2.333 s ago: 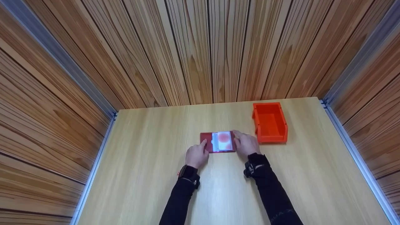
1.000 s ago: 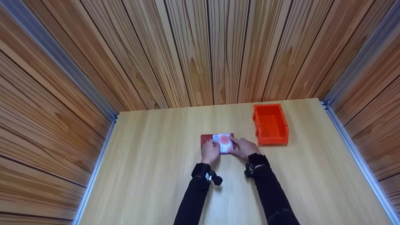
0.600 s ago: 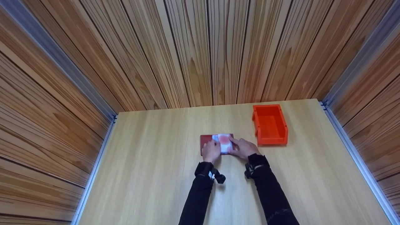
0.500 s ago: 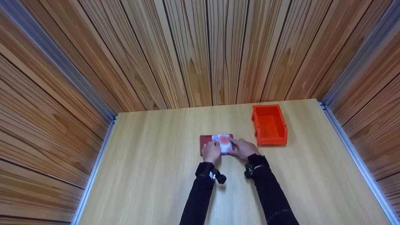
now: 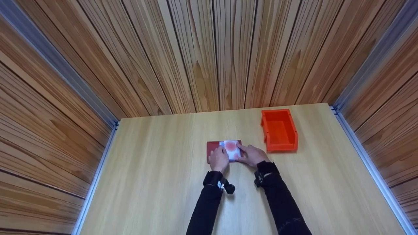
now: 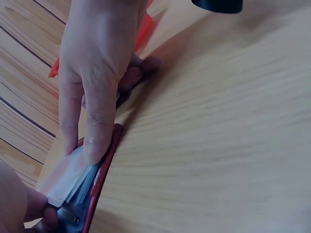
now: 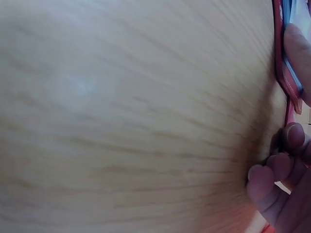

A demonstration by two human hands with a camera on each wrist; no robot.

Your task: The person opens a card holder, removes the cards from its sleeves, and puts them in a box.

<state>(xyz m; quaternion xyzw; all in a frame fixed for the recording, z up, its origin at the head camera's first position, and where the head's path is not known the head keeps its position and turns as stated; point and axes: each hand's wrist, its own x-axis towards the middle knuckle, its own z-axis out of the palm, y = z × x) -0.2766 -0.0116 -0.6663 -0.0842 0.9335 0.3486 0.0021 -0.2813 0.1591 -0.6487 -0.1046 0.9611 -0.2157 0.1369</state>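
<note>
A red card holder lies unfolded on the table, with clear sleeves and a white card with pink patches on its right half. My left hand is over the middle of the holder. In the left wrist view its thumb and finger pinch the corner of the card, which tilts up from the sleeves. My right hand presses the right end of the card with straight thumb and index finger. Its other fingers curl beside the holder, as the right wrist view shows. Part of the holder is hidden beneath my left hand.
An orange open-front bin stands on the table just beyond my right hand. The pale wooden table ends at plank walls at the back and sides, with metal rails along the side edges.
Over the earlier frames my left hand moved right from the holder's left edge to the card. My right thumb and index finger came onto the card's end. Lately both hands have hardly moved.
</note>
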